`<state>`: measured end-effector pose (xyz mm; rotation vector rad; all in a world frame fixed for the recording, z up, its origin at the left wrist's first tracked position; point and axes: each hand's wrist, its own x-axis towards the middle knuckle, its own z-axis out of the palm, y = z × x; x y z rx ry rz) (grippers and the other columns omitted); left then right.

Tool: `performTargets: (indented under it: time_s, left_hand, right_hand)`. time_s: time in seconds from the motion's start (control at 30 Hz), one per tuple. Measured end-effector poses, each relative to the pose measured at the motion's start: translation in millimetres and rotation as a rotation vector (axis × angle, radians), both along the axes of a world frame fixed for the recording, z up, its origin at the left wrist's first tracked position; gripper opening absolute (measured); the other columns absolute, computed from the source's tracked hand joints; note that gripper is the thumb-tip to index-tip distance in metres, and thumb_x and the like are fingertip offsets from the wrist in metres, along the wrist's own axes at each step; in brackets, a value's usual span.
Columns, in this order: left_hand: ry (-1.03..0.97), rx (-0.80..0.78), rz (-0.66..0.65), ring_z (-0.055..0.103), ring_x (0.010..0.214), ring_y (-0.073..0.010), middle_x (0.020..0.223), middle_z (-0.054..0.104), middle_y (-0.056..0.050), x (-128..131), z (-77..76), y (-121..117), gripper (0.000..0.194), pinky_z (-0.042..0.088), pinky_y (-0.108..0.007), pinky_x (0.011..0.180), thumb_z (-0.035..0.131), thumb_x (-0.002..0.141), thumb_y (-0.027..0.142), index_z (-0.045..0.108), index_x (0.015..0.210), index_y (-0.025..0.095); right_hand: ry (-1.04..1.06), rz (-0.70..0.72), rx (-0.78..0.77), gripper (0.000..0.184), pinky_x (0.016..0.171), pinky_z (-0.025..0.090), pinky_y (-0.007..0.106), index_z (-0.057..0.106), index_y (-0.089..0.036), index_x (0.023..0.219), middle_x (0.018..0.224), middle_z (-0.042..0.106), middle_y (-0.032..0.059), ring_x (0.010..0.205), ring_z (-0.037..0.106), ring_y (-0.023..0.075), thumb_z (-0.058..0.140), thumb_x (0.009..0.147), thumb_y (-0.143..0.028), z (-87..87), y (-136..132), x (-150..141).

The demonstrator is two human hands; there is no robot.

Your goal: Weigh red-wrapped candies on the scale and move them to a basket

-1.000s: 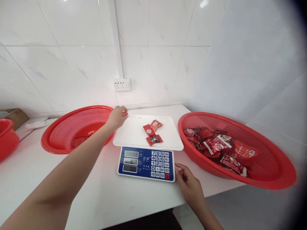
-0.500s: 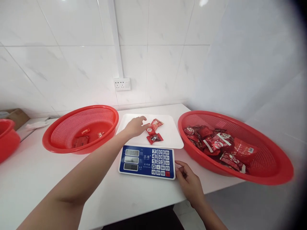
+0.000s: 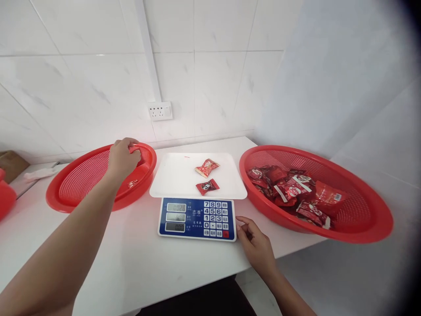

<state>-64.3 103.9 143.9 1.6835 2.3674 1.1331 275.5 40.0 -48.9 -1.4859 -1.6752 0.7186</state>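
Observation:
Over the right side of the left red basket, my left hand is closed around a small red candy packet, mostly hidden by the fingers. My right hand rests at the right edge of the blue digital scale. Its fingers are loosely curled with a gap between thumb and index finger, and nothing shows in them. Two wrapped pieces lie apart on the scale's white tray: a red and gold packet and a darker red packet below it.
At the right, a red perforated basket holds many red packets. One small packet shows in the left basket. Part of another red container and a cardboard box stand at far left. A socket is on the tiled wall.
My left hand has moved left from the tray to the left basket, taking one red candy packet with it. The right hand stays by the scale. The view has shifted slightly.

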Motion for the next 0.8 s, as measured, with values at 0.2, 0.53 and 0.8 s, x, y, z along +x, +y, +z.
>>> performTargets:
  time_s: [0.2,0.53,0.8]
  left_hand:
    - [0.045,-0.155,-0.426,0.055,0.102,-0.0209,0.108,0.063,-0.004,68,-35.2,5,0.031,0.043,-0.035,0.089,0.051,0.079,0.036,0.057,0.106,0.023]
    - [0.077,-0.299,-0.737,0.059,0.078,-0.0171,0.086,0.065,-0.001,125,-54.3,12,0.022,0.044,-0.029,0.068,0.054,0.074,0.027,0.061,0.094,0.024]
    - [0.219,-0.166,-0.224,0.058,0.087,-0.0239,0.089,0.065,-0.004,16,-10.5,-2,0.023,0.043,-0.034,0.069,0.047,0.080,0.036,0.058,0.097,0.025]
  right_hand:
    - [-0.012,-0.003,-0.016,0.033,0.060,0.045,0.025,0.057,-0.020,0.106,0.065,0.060,-0.0016,0.061,0.058,0.0155,0.043,0.084,-0.040,0.3,-1,0]
    - [-0.002,0.018,-0.055,0.033,0.059,0.045,0.026,0.057,-0.020,0.103,0.065,0.059,-0.0007,0.060,0.058,0.0169,0.041,0.083,-0.041,2.3,4,-2]
    - [0.032,0.034,-0.067,0.032,0.059,0.046,0.026,0.056,-0.021,0.103,0.065,0.060,-0.0011,0.061,0.059,0.0167,0.042,0.083,-0.041,1.3,5,-1]
